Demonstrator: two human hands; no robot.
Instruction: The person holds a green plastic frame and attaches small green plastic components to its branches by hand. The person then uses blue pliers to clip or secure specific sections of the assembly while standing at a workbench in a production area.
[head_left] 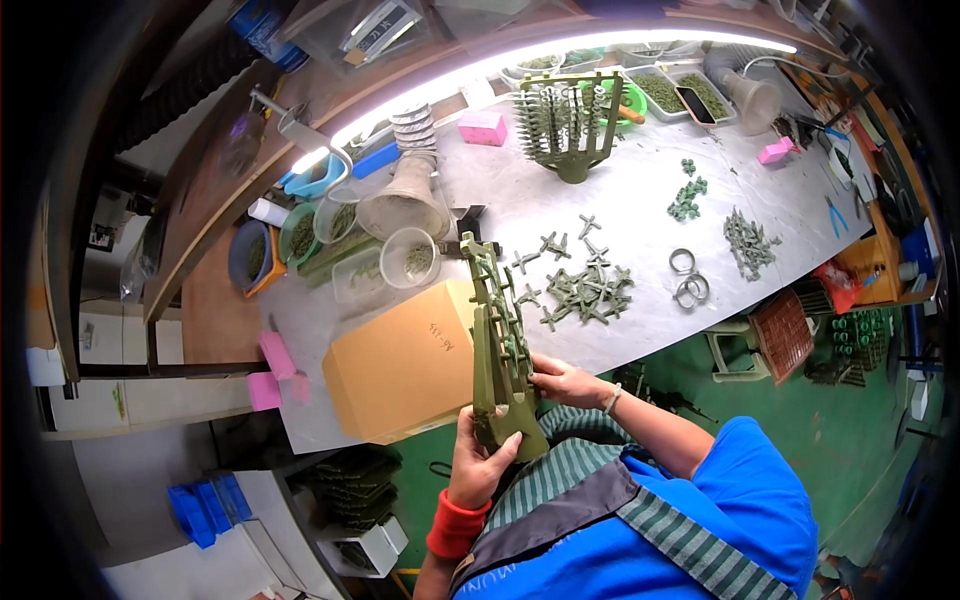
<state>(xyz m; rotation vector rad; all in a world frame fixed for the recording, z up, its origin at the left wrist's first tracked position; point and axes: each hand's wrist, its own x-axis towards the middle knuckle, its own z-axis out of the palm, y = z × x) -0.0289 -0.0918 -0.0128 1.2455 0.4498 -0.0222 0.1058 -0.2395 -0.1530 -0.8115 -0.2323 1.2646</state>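
Observation:
My left hand (480, 458) is closed round the lower end of an olive-green comb-like frame (484, 350), its thumb on the near face. Rows of small green pieces line the frame, which stands tilted up in front of my body. My right hand (568, 382) grips the frame's right side low down, its fingertips partly hidden behind it. Just right of the frame, a loose heap of green cross-shaped pieces (590, 292) lies on the table. A similar green frame (572, 130) full of small parts stands upright at the back.
An orange-brown cardboard sheet (400, 365) lies left of my hands. Tubs (408, 258) and an air duct funnel (405, 200) crowd the left. Metal rings (690, 292), small green parts (748, 245) and pliers (837, 217) lie right. A lit tube lamp (560, 50) spans the back.

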